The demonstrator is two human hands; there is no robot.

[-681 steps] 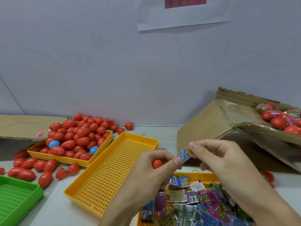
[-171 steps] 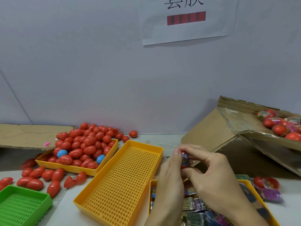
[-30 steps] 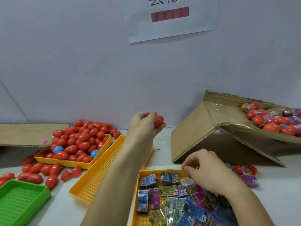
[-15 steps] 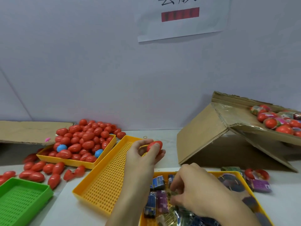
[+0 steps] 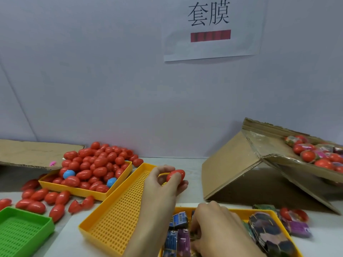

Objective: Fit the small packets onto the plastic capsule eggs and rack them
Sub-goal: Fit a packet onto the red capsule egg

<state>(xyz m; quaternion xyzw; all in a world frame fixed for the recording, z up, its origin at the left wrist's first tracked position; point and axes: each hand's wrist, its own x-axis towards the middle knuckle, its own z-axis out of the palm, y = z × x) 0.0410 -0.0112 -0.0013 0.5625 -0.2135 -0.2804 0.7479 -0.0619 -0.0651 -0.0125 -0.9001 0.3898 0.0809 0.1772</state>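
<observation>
Fingers of the left hand [image 5: 163,184] curl round a glossy red capsule egg [image 5: 176,175], smooth and oval, held over the far right corner of the empty yellow tray [image 5: 118,210]. That tray is a long shallow rectangle of hard plastic, its floor a grid of small round holes.

Right hand [image 5: 219,229], to the right of the empty tray and nearer the camera, reaches palm-down into a second yellow tray [image 5: 274,212]; its fingers bend down among the packets [image 5: 179,220], and whether they grip one cannot be told. The packets are small, flat, crinkled printed film, blue and purple. A dark stack of flattened packets [image 5: 269,230] lies in the same tray.

Left of the empty tray, touching its long side, a third yellow tray [image 5: 81,191] is heaped with bare red eggs [image 5: 96,164] and two blue ones [image 5: 68,174]. More red eggs lie loose on the pale desk [image 5: 193,164] [image 5: 37,203] further left. A green perforated tray [image 5: 20,232] sits at the near left.

Right of the empty tray, a corrugated cardboard box [image 5: 228,167] stands tilted, its flap carrying wrapped eggs [image 5: 315,154] in shiny film. One wrapped egg [image 5: 293,215] lies on the desk just beside the packet tray. A flat cardboard sheet [image 5: 33,153] lies far left. A paper sign [image 5: 211,28] hangs on the wall.
</observation>
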